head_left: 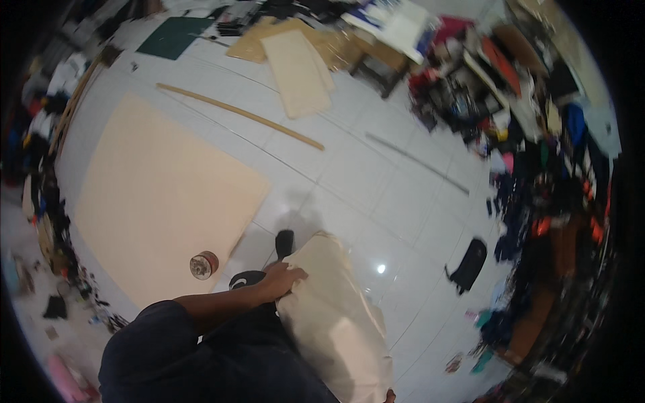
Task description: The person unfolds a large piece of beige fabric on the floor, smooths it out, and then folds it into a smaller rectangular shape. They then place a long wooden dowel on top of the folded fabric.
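A cream sheet of pliable material hangs in front of my body, creased and bulging. My left hand is closed on its upper left edge. At the sheet's lower right corner, only a small part of my right hand shows at the picture's bottom; it appears closed on the sheet's edge. A larger cream sheet lies flat on the floor to the left. On its near edge stands a round reddish-brown container with a stained top. My dark footwear shows beside the held sheet.
A long yellowish strip and a grey metal ruler-like bar lie on the white tiled floor. Folded cream pieces and a green sheet lie at the back. A black pouch and cluttered piles are on the right.
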Available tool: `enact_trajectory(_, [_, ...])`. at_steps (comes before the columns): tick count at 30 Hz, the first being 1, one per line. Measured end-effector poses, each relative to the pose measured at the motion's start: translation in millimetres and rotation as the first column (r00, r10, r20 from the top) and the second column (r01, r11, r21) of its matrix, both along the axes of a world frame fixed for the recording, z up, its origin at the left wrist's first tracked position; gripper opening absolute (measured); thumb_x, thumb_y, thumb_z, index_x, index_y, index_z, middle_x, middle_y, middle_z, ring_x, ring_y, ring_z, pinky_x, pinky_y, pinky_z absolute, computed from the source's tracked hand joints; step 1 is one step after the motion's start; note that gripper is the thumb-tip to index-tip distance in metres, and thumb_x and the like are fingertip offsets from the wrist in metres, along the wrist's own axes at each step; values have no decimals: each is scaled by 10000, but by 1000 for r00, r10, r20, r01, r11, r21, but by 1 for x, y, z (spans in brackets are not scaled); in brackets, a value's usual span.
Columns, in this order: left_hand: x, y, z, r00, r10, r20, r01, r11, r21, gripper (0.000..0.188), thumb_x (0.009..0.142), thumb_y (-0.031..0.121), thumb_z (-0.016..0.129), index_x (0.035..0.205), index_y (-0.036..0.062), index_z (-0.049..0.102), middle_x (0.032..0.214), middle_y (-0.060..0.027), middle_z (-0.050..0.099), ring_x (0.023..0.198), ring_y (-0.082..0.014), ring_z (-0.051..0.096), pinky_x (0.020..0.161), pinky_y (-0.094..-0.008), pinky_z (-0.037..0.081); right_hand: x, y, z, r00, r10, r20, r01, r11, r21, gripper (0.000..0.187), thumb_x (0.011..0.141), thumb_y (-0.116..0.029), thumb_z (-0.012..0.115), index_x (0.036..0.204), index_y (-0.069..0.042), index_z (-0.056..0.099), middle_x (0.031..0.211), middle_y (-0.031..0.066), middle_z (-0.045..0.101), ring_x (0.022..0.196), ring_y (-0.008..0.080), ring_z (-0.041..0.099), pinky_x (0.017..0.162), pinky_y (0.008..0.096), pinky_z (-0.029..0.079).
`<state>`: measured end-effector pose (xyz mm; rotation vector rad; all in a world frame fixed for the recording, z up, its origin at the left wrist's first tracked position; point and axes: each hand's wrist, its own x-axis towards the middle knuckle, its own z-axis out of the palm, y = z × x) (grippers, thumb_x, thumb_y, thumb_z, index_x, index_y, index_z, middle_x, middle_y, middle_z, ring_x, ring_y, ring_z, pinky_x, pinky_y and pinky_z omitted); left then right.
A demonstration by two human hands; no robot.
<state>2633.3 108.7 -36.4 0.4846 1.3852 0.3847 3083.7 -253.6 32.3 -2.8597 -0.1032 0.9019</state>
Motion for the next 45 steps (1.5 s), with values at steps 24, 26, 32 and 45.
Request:
enact_trajectory(24, [-542,375,81,714,660,-235,-529,728,435,608,730,391,661,1103,-86,605,967,-210,663,893,-276,654,816,-349,494,-514,732,42,782,608,-136,-528,763,374,639,892,-518,507,1242,13,575,1119,223,623,1020,317,564,888,455,428])
enact_trajectory(26, [-606,409,68,680,704,-203,-584,688,431,611,714,437,634,1017,-94,621,950,-243,660,899,-323,647,811,-384,489,-572,793,34,713,699,-60,-646,687,332,649,894,-524,501,1243,18,572,1121,225,622,1017,318,562,891,449,427])
enact_trajectory(32, [-756,455,94,548,811,-203,-731,583,356,621,709,465,616,963,-101,622,958,-261,653,913,-372,631,832,-418,478,-733,932,44,518,854,54,-837,492,240,678,901,-543,486,1244,36,564,1124,231,618,1008,324,556,899,430,423])
enact_trajectory(45, [-1112,610,120,372,881,-292,-715,473,515,646,713,451,603,1015,-120,622,1004,-292,642,984,-408,608,872,-425,464,-1115,1133,65,303,929,213,-937,250,244,743,915,-584,452,1247,74,546,1132,244,610,988,335,544,916,390,414])
